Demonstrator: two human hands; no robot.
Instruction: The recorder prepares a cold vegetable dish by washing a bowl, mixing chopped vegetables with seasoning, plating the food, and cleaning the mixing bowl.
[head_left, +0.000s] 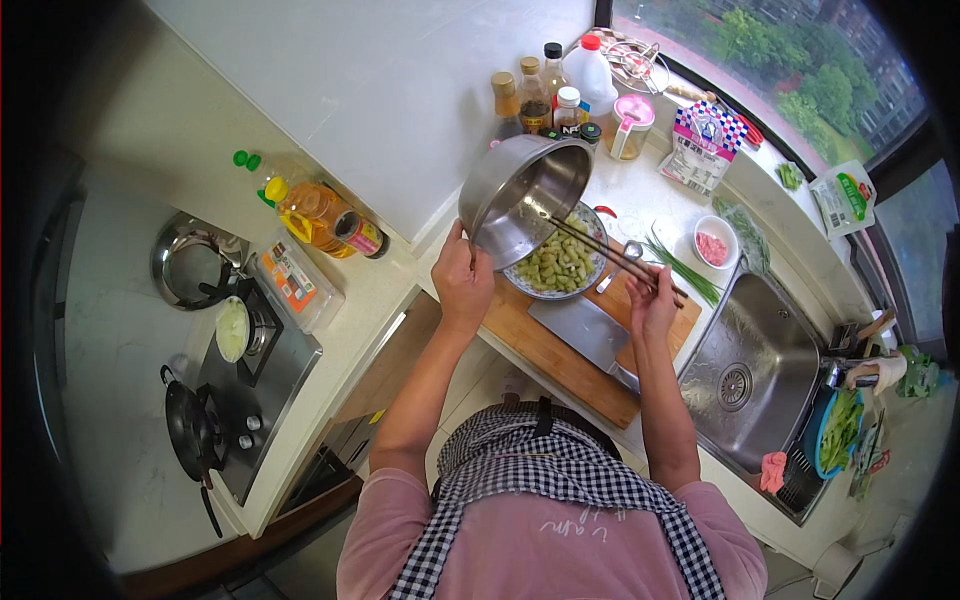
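Note:
My left hand (463, 277) grips the rim of a stainless steel mixing bowl (484, 187), which is tilted so its mouth faces right and down. Beneath it a patterned plate (517, 281) holds a heap of pale green vegetable pieces (559, 261). In my right hand (651, 304) are wooden chopsticks (611, 257), their tips reaching into the bowl's mouth. The plate stands at the far side of a wooden cutting board (510, 330). A cleaver (581, 330) lies flat on the board, nearer to me, and a metal spoon (619, 271) rests right of the plate.
Sauce bottles (534, 97) crowd the corner behind the bowl. Green chives (682, 262) and a white bowl of minced meat (712, 244) lie towards the sink (750, 337). Oil bottles (311, 214) and a plastic box (296, 281) stand left, near a stove with a black wok (187, 420).

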